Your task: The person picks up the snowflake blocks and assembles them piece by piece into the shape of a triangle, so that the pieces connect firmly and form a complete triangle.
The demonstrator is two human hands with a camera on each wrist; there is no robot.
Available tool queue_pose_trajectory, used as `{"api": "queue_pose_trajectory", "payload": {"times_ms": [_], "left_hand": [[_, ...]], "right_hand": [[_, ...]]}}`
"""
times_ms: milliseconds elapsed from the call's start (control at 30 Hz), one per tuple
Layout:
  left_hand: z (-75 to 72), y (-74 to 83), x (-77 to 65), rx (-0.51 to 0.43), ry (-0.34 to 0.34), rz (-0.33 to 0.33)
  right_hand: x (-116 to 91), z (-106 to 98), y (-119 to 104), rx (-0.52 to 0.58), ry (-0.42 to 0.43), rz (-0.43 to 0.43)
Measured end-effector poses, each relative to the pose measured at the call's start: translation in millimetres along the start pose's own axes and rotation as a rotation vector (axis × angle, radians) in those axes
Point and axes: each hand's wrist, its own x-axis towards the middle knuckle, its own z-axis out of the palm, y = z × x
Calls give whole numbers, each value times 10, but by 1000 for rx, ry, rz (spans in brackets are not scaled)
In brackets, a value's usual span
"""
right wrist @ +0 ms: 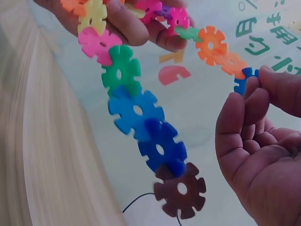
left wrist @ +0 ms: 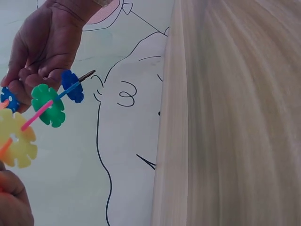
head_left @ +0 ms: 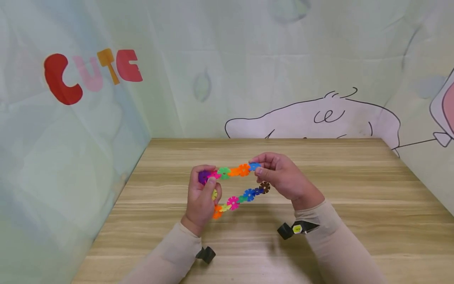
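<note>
Both hands hold up a chain of interlocking plastic snowflake discs (head_left: 233, 202) above the table. My left hand (head_left: 201, 199) grips its bend, near purple, pink and yellow discs. Between the thumb and fingers of my right hand (head_left: 281, 173) is pinched the blue disc (head_left: 254, 166) at the upper end, beside orange ones. The lower stretch hangs free, running through pink, green and blue to a brown disc (right wrist: 181, 189). In the left wrist view, a yellow disc (left wrist: 18, 136) and a green disc (left wrist: 48, 105) show close up. Fingers hide part of the bend.
A wood-grain table (head_left: 159, 157) lies beneath the hands. Behind it hangs a printed backdrop (head_left: 177, 98) with a cartoon animal and coloured letters. A small black camera (head_left: 285, 231) is strapped on the right wrist, another (head_left: 208, 255) on the left.
</note>
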Motion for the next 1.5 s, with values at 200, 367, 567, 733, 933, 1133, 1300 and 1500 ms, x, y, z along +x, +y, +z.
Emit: {"api": "queue_pose_trajectory", "payload": {"times_ms": [200, 367, 567, 733, 933, 1133, 1300, 1500], "left_hand": [[16, -9, -12, 29, 17, 105], [23, -14, -21, 31, 36, 146], [44, -3, -21, 16, 21, 206], [52, 19, -21, 50, 32, 199], [44, 35, 3, 25, 144, 75], [-14, 76, 73, -42, 251, 50], [-30, 112, 98, -74, 264, 53], [-7, 118, 101, -107, 244, 48]], "right_hand": [[-34, 70, -65, 26, 19, 18], [-51, 131, -96, 91, 37, 17], [-49, 179, -116, 121, 69, 29], [-12, 179, -69, 125, 74, 24], [7, 128, -32, -75, 187, -49], [45, 5, 23, -204, 170, 34], [51, -35, 57, -102, -10, 75], [37, 32, 12, -82, 62, -43]]}}
